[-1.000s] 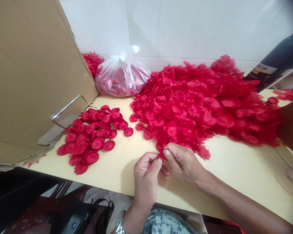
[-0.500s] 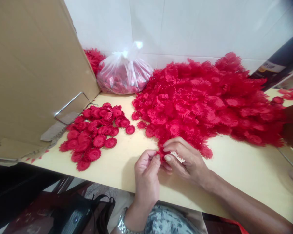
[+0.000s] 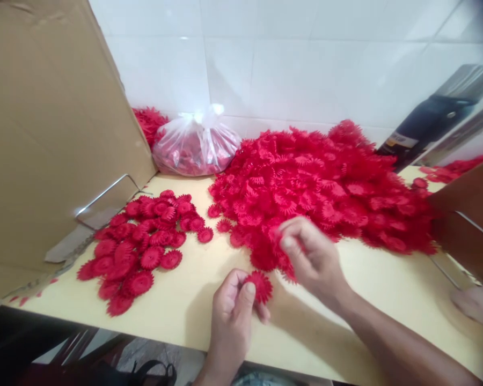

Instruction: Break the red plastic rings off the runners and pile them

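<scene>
My left hand (image 3: 233, 311) pinches a red fringed flower disc (image 3: 261, 287) between thumb and fingers, just above the table. My right hand (image 3: 312, 257), blurred by motion, is raised at the front edge of a big pile of red fringed flower pieces (image 3: 322, 187). Its thumb and forefinger are pressed together; red shows at the tips, but I cannot make out whether it is a piece in the grip or the pile behind. To the left lies a smaller heap of flatter red flower discs (image 3: 139, 252), several of them overlapping.
A tied clear plastic bag (image 3: 197, 147) of red pieces stands against the white tiled wall (image 3: 241, 69). A cardboard box (image 3: 60, 118) with a wire handle borders the left. At the right are a dark bottle-like object (image 3: 422, 126), a brown panel (image 3: 470, 214) and another person's hand (image 3: 477, 305).
My hands have come apart. The left keeps a red flower disc, now seen face-on, while the right has moved up and away toward the pile. The camera view has tilted upward.
</scene>
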The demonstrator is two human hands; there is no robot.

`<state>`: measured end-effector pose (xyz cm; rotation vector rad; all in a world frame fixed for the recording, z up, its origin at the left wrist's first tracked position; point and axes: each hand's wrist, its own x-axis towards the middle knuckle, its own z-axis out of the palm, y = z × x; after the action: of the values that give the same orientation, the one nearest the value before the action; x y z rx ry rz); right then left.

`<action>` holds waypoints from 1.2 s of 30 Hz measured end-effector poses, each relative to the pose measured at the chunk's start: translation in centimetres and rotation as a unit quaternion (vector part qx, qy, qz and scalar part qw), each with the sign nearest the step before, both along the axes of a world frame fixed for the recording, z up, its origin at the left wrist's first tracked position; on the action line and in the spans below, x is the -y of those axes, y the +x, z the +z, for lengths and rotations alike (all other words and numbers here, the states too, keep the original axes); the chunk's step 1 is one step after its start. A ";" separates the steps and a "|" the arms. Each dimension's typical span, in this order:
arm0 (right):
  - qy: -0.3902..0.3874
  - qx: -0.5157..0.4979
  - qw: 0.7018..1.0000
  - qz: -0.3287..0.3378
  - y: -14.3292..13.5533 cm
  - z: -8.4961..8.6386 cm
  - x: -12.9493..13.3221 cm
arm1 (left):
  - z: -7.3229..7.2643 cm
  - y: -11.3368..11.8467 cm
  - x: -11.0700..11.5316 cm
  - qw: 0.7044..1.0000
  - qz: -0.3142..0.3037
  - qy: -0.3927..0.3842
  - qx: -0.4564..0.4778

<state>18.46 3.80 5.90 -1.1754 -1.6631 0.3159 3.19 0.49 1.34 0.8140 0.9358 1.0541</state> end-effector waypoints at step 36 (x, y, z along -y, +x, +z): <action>-0.196 0.054 0.974 0.103 -1.5 -2.6 2.3 | 0.3 0.6 -0.4 0.998 0.000 -0.027 0.063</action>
<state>16.91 1.47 3.25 -1.3256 -1.8783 0.7494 3.75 0.85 1.60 0.6938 0.8534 1.0630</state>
